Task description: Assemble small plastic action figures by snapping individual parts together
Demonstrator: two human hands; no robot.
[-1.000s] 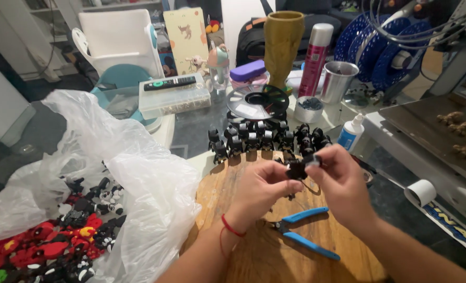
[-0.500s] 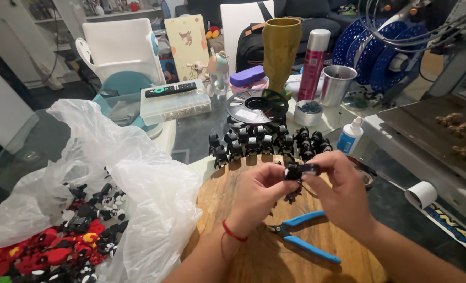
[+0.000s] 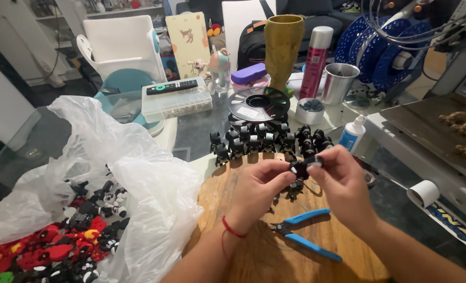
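— Above the board (image 3: 254,251), at chest height: a small black figure (image 3: 299,170), pinched from both sides.
— Left hand (image 3: 256,188)?
— Closed on the figure, thumb and fingers steadying it. Right hand (image 3: 343,183) closed on its top end, probably for fitting a part.
— Around them?
— Blue cutters (image 3: 306,233) lying under the hands, within reach. Finished black figures (image 3: 267,140) lined up behind; a plastic bag (image 3: 112,173) of loose pieces at the left.

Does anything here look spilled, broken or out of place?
Nothing stands out. Both hands hold one small black figure; other black figures stand grouped behind the wooden board, and the blue cutters lie flat on it.
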